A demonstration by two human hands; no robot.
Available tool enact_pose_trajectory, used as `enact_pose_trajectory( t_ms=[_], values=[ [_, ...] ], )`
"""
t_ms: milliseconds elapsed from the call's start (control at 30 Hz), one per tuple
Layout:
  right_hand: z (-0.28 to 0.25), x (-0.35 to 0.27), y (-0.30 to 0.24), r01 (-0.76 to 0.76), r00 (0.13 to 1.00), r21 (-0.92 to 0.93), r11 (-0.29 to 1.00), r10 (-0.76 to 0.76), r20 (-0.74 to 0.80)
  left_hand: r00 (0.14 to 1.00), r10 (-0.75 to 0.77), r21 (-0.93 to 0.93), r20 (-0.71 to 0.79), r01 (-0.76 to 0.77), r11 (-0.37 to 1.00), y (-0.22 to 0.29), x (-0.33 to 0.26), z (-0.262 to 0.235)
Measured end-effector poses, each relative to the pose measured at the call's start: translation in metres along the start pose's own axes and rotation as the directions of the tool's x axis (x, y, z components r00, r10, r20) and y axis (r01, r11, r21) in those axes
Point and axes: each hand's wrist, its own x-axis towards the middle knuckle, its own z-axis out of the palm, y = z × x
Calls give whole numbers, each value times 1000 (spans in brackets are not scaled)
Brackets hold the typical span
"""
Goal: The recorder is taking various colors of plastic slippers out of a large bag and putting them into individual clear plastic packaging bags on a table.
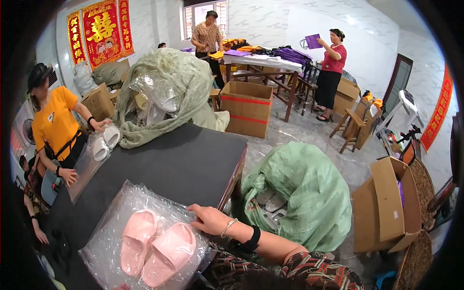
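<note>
A pair of pink slide slippers lies side by side inside a clear plastic bag on the near part of the black tabletop. My right hand pinches the bag's right edge, near the top of the right slipper. Of my left hand only a bit of finger shows at the lower edge, by the near side of the bag; its grip is hidden.
Across the table a co-worker in orange handles white slippers on plastic. A grey-green sack rests at the table's far end. Right of the table stand a green sack of grey slippers and an open carton. Two people work behind.
</note>
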Motion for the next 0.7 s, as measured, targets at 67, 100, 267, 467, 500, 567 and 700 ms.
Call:
enact_pose_trajectory(
  t_ms=[67, 100, 267, 467, 500, 567, 700],
  values=[
    [-2, 1, -6, 20, 1000, 9, 1000, -19, -24, 998, 66, -87, 7, -65, 994, 10, -3, 4],
    [-4, 1, -10, -7, 1000, 38, 999, 7, 0, 991, 133, -173, 8, -130, 976, 15, -4, 6],
    [1, 11, -25, 77, 997, 60, 995, -75, -35, 964, 6, -422, -265, -122, 898, 56, -6, 9],
    [-16, 10, -31, 101, 995, -189, 977, -101, 11, 987, -23, -548, -159, -69, 834, 51, 19, 1],
    [-19, 11, -35, 11, 993, -226, 974, 17, 120, 989, -39, -543, -145, -47, 838, 45, 20, -4],
    [-13, 8, -24, 37, 995, -314, 949, -6, 98, 987, -52, -543, -150, -38, 839, 32, 22, -11],
    [-10, 10, -48, 238, 927, -327, 915, -314, -204, 983, -100, -574, -152, -6, 819, 23, 17, -21]
  ],
)
